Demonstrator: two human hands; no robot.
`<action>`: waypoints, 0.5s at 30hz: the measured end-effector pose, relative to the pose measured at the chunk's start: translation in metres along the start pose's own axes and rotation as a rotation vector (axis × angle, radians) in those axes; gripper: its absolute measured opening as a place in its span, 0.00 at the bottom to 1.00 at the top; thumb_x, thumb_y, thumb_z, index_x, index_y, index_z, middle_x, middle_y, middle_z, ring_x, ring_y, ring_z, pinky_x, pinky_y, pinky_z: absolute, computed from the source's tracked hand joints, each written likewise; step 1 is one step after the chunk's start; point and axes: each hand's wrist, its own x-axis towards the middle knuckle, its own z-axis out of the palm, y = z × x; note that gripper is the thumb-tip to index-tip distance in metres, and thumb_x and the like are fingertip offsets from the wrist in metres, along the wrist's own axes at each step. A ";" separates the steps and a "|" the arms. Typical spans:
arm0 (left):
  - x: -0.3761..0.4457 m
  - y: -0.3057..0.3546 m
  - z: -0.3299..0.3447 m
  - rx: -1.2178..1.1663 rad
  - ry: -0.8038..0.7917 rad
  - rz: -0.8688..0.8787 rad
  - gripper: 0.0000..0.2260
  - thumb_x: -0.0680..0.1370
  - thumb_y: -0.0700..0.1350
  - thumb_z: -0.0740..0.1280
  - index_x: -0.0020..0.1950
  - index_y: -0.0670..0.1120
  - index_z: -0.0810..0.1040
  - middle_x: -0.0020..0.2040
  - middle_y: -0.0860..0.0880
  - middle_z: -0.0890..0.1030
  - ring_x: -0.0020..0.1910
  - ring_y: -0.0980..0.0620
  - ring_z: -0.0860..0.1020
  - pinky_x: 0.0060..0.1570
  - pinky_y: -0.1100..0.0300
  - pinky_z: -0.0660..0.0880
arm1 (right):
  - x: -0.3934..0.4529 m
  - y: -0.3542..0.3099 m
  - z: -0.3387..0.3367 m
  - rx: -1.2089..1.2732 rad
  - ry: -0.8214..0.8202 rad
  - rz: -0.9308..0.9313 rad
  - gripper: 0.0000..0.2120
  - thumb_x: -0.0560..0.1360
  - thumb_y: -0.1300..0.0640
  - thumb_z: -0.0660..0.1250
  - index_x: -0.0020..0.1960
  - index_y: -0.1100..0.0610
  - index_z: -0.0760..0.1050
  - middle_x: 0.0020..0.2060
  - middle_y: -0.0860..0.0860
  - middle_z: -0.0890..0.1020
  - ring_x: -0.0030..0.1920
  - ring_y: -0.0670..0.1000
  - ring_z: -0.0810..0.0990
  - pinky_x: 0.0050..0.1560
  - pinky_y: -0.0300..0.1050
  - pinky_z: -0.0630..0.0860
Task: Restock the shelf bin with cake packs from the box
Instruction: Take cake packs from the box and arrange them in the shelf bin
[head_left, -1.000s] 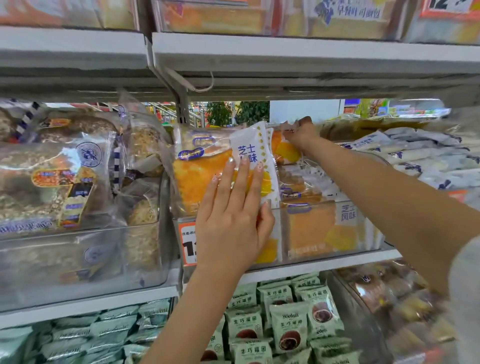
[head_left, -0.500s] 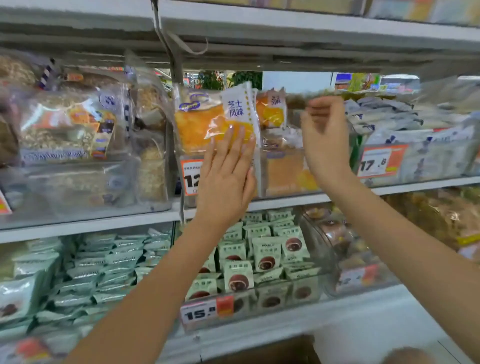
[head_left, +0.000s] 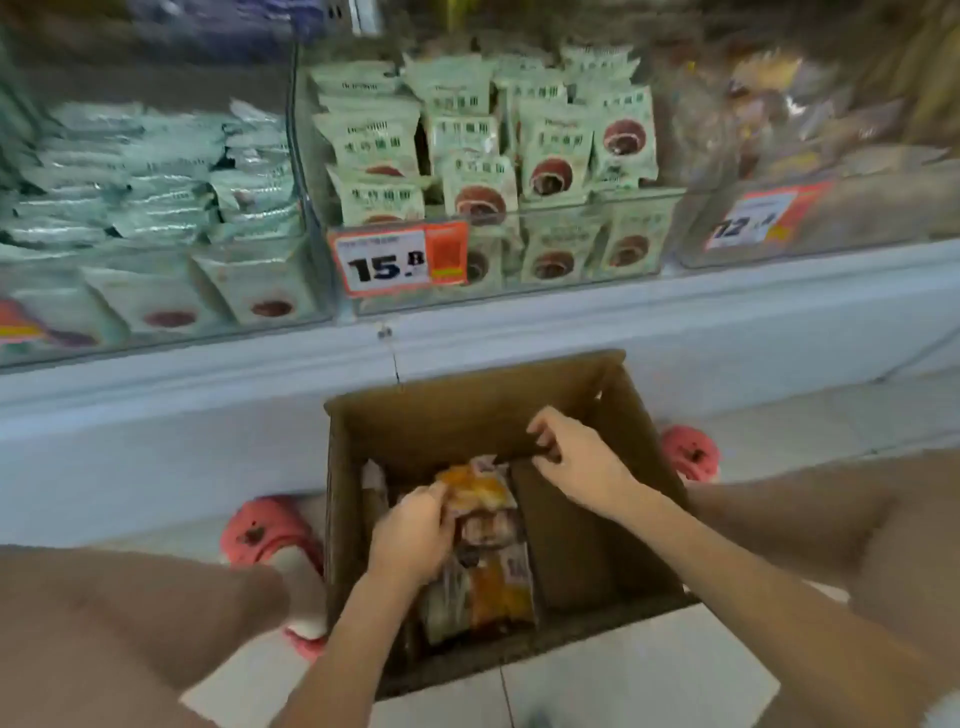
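An open brown cardboard box (head_left: 467, 410) stands on the floor in front of the shelf base. Inside it, on the left side, lie cake packs in clear wrap with orange cake showing: one at the top (head_left: 480, 488) and another lower down (head_left: 498, 587). My left hand (head_left: 415, 535) is down in the box, fingers closed on the left edge of the top cake pack. My right hand (head_left: 576, 462) hovers over the box's right half, fingers loosely curled, with nothing in it. The shelf bin with the orange cake packs is out of view above.
Just above the box, clear shelf bins hold green snack packs (head_left: 467, 156) behind a 15.8 price tag (head_left: 397, 260). A second tag (head_left: 753, 221) sits at the right. My pink shoes (head_left: 265, 530) (head_left: 688, 449) and knees flank the box on the tiled floor (head_left: 623, 670).
The view has dropped from the upper shelf bin to the box on the floor. Both hands left the shelved pack and came down over the box. The left hand took hold of a pack.
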 end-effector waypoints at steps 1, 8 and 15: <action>-0.010 -0.018 0.011 -0.014 -0.073 -0.082 0.12 0.81 0.46 0.58 0.63 0.48 0.72 0.56 0.47 0.78 0.52 0.47 0.78 0.45 0.56 0.75 | -0.001 0.003 0.014 -0.025 -0.170 0.068 0.16 0.76 0.57 0.66 0.61 0.53 0.68 0.55 0.52 0.76 0.54 0.52 0.76 0.52 0.45 0.75; -0.035 -0.068 0.047 0.100 -0.205 -0.121 0.09 0.79 0.47 0.60 0.58 0.50 0.74 0.55 0.45 0.77 0.54 0.45 0.75 0.50 0.54 0.74 | 0.009 0.041 0.129 -0.255 -0.737 0.246 0.29 0.76 0.60 0.66 0.74 0.57 0.59 0.68 0.57 0.70 0.63 0.57 0.72 0.62 0.50 0.73; -0.036 -0.069 0.065 0.154 -0.280 -0.139 0.10 0.80 0.47 0.58 0.59 0.48 0.73 0.57 0.46 0.77 0.58 0.44 0.72 0.54 0.52 0.68 | 0.013 0.040 0.206 -0.510 -0.723 0.000 0.48 0.73 0.59 0.70 0.77 0.55 0.37 0.77 0.53 0.41 0.76 0.54 0.38 0.74 0.59 0.48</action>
